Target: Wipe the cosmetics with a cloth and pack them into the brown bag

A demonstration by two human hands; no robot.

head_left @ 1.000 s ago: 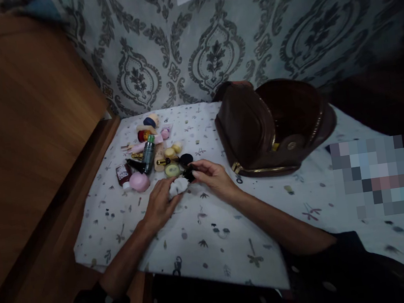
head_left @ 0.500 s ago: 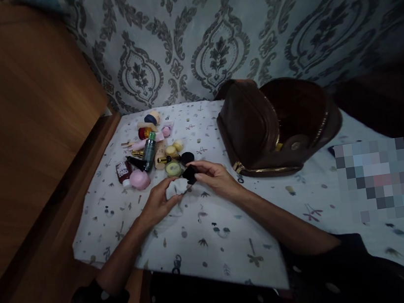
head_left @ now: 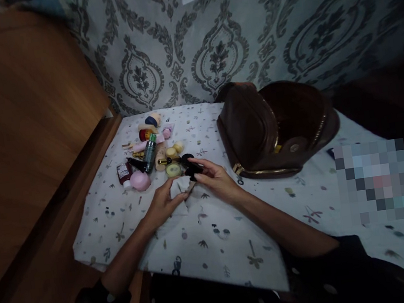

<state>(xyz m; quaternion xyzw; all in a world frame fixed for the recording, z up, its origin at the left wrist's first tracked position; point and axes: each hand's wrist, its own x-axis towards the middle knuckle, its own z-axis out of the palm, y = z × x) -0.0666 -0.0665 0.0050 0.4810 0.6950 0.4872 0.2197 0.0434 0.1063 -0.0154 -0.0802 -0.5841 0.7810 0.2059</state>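
Note:
My left hand (head_left: pixel 162 201) is closed on a crumpled white tissue (head_left: pixel 180 186). In my right hand (head_left: pixel 217 178) a small black item (head_left: pixel 191 169), maybe a compact, is pinched between thumb and fingers; the tissue touches its near side. Just beyond the hands lie a round pale-green jar (head_left: pixel 173 170), yellow round pots (head_left: pixel 171 152) and a gold-and-black tube (head_left: pixel 168 160). Left of them are a green-capped bottle (head_left: pixel 149 153), a pink rounded case (head_left: pixel 140 181) and a dark red bottle with a label (head_left: pixel 124 171).
An unzipped brown leather bag (head_left: pixel 249 130) stands at the right against the patterned wall (head_left: pixel 172 41). A wooden cabinet (head_left: pixel 30 119) borders the left side. White printed cloth (head_left: pixel 215 249) covers the surface. A pixelated patch hides something at far right.
The tissue and my left hand have shifted slightly right, and more of the tissue hangs down. The black item is tilted differently in my right hand. The view has tipped a little upward.

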